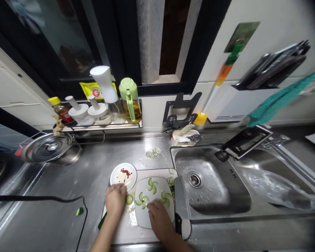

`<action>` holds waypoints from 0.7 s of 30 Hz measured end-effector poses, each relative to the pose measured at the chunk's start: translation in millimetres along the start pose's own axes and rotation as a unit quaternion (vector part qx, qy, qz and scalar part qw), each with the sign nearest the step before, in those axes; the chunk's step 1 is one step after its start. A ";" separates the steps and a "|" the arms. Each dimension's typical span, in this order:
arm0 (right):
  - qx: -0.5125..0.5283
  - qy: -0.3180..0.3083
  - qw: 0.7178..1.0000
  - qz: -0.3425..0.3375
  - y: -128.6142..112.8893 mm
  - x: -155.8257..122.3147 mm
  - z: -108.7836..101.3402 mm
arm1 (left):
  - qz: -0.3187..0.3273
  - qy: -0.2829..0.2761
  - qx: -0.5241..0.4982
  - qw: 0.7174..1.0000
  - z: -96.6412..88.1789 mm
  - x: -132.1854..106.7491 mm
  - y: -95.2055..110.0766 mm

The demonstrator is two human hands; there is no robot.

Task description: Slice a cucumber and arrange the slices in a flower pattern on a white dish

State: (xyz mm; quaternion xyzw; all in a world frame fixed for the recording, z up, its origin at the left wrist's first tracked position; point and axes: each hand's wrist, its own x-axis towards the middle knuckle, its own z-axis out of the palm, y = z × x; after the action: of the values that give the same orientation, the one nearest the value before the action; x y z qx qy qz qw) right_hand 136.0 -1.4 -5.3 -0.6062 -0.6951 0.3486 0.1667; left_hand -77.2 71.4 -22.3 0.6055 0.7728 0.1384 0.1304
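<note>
My left hand (115,200) is at the near rim of a small round white plate (132,171), its fingers bent against the edge. Small dried red berries (126,173) are scattered on that plate. Over a square white plate (153,222), my right hand (159,218) has its fingertips pinched together; whatever is between them is too small and blurred to make out. Cucumber slices form pinwheels on the square plate: one at the left (142,200) beside my right fingertips, one at the top (152,185), one at the right (166,198) near my right knuckles.
The plates rest on a cutting board (126,236). A broad-bladed knife (182,197) lies along its right side, with cucumber slices (170,181) beside it. The steel sink (210,182) is to the right. Seasoning jars (81,113) and an oil bottle (130,101) stand on the rear rack.
</note>
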 end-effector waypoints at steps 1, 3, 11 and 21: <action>0.001 0.000 1.000 -0.001 0.1 -0.5 -0.2 | -0.008 -0.003 0.009 1.000 0.4 4.8 0.2; 0.005 0.005 1.000 -0.002 -0.2 -1.4 -0.8 | -0.017 -0.011 0.023 1.000 1.3 12.8 1.2; 0.011 0.020 1.000 -0.005 -0.5 -4.5 -3.9 | 0.003 -0.018 0.027 0.999 8.7 24.7 -2.7; -0.005 0.071 0.997 -0.007 9.4 2.0 -13.7 | 0.127 -0.002 -0.129 0.984 10.3 6.5 31.3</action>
State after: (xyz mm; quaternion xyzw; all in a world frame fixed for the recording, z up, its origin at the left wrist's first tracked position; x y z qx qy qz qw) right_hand 151.4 4.7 -2.6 -0.6257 -0.6870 0.3001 0.2154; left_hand -46.7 85.4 -20.5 0.6770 0.6652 0.2509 0.1903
